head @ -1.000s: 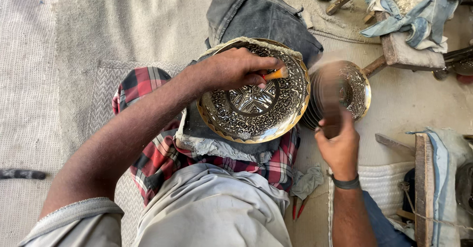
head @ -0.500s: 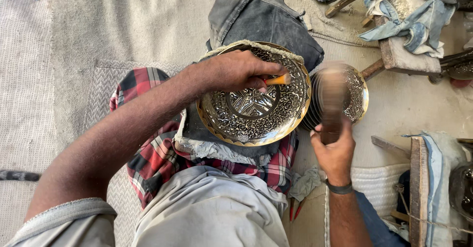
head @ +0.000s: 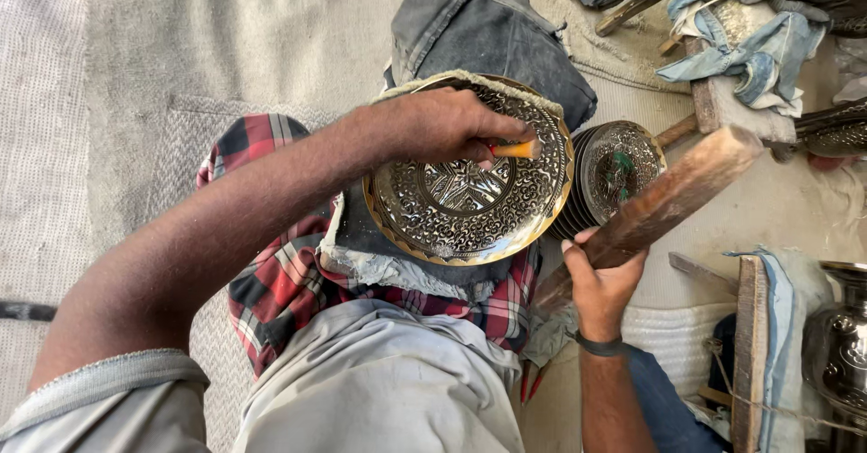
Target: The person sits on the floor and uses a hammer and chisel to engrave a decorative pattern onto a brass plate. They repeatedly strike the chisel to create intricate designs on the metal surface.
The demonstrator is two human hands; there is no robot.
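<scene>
Brass plate point(head: 470, 196) on my lap, under left hand point(head: 442, 128), which pinches orange-tipped punch point(head: 517, 149) against pattern. Right hand point(head: 601, 281) grips wooden mallet point(head: 668, 200), raised beside plate. Engraving step; next blow needs square hit on punch.

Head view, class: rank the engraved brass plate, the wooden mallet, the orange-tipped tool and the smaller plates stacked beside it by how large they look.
1. Engraved brass plate.
2. Wooden mallet in the right hand; raised nearer the camera, so its rank is unsure.
3. Stack of smaller plates, partly hidden.
4. Orange-tipped tool in the left hand, mostly hidden.
</scene>
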